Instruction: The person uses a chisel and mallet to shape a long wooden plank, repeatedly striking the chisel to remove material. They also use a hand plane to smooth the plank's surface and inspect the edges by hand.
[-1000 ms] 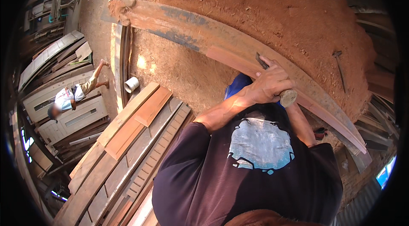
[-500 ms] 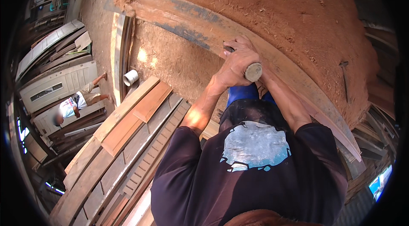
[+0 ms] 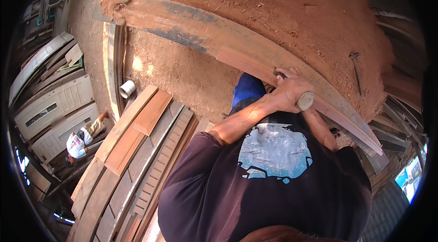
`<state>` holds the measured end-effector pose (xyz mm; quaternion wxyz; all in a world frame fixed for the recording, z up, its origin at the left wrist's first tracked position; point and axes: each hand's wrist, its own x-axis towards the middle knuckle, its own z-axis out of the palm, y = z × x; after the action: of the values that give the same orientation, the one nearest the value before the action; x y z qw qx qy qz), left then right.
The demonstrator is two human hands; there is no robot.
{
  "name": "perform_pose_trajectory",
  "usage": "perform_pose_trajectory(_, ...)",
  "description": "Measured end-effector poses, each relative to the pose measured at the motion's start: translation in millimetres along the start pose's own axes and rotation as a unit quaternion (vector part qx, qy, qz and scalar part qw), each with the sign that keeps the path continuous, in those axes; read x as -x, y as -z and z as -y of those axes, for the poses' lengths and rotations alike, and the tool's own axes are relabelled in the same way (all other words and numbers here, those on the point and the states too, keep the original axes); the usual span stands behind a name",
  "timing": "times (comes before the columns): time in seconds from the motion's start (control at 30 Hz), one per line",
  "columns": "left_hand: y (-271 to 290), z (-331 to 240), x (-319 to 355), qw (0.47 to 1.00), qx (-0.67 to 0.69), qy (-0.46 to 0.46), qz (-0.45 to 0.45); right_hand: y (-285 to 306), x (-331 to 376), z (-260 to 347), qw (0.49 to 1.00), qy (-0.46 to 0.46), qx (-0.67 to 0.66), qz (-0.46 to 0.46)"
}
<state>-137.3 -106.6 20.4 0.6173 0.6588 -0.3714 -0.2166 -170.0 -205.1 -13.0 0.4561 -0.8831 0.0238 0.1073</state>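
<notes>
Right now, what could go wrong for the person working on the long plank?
Both hands grip one wooden tool handle pressed on the long plank; a slip could perhaps drive the blade toward the leg close below. The loose boards lying beside the person's left could cause a trip.

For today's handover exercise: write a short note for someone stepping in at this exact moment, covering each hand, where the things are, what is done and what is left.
Left hand: closed round a wooden tool handle, working end against the long plank.
Right hand: hidden behind the left; only its forearm shows, reaching to the same spot.
The plank lies across red dirt ground; part of its face is bare reddish wood, the rest grey with blue paint patches.
Done: that bare strip appears scraped.
Left: the grey and blue stretches, seemingly.
Stacked boards lie to the left; a hammer-like tool lies on the dirt to the right.
</notes>
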Motion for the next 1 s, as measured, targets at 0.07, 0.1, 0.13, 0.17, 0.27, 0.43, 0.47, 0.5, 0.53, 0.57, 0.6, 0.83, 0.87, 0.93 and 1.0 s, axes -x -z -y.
perform_pose_trajectory(0.07,23,-8,-3,0.999,-0.033,-0.013,0.019,-25,-15,0,0.997,0.017,-0.048,-0.055)
perform_pose_trajectory(0.1,39,-10,-1,0.998,-0.055,-0.014,0.018,-41,-26,-2,0.994,0.033,-0.075,-0.073)
perform_pose_trajectory(0.13,53,-14,2,0.997,-0.076,-0.005,0.008,-53,-30,-2,0.99,0.038,-0.098,-0.097)
perform_pose_trajectory(0.17,67,-15,6,0.995,-0.098,0.003,-0.001,-65,-38,-2,0.987,0.077,-0.089,-0.107)
perform_pose_trajectory(0.27,79,2,21,0.993,-0.105,0.047,-0.026,-78,-58,0,0.975,0.152,-0.062,-0.147)
perform_pose_trajectory(0.43,-6,4,7,0.993,-0.112,0.025,0.006,-43,8,-57,0.988,0.084,-0.024,-0.126)
perform_pose_trajectory(0.47,-37,4,-1,0.998,-0.064,0.019,0.013,-25,30,-76,0.991,0.068,-0.011,-0.112)
perform_pose_trajectory(0.5,-68,4,-11,1.0,-0.015,0.01,0.02,-5,53,-91,0.994,0.046,0.001,-0.098)
perform_pose_trajectory(0.53,-98,5,-21,1.0,0.0,-0.003,0.029,15,77,-106,0.996,0.021,0.016,-0.089)
perform_pose_trajectory(0.57,-123,2,-29,0.999,0.022,-0.015,0.039,36,103,-115,0.996,-0.012,0.032,-0.079)
perform_pose_trajectory(0.6,-146,2,-35,0.997,0.05,-0.009,0.058,54,126,-123,0.995,-0.043,0.04,-0.075)
perform_pose_trajectory(0.83,-190,-13,-69,0.998,0.061,-0.001,0.035,117,179,-137,0.99,-0.125,0.007,-0.067)
perform_pose_trajectory(0.87,-184,-18,-71,0.999,0.046,-0.002,0.027,116,170,-139,0.99,-0.12,-0.004,-0.068)
perform_pose_trajectory(0.93,-160,-40,-78,0.993,0.063,0.089,-0.04,113,146,-138,0.992,-0.109,-0.026,-0.056)
perform_pose_trajectory(1.0,-134,-35,-78,0.973,0.133,0.163,-0.094,111,111,-130,0.995,-0.086,-0.044,-0.03)
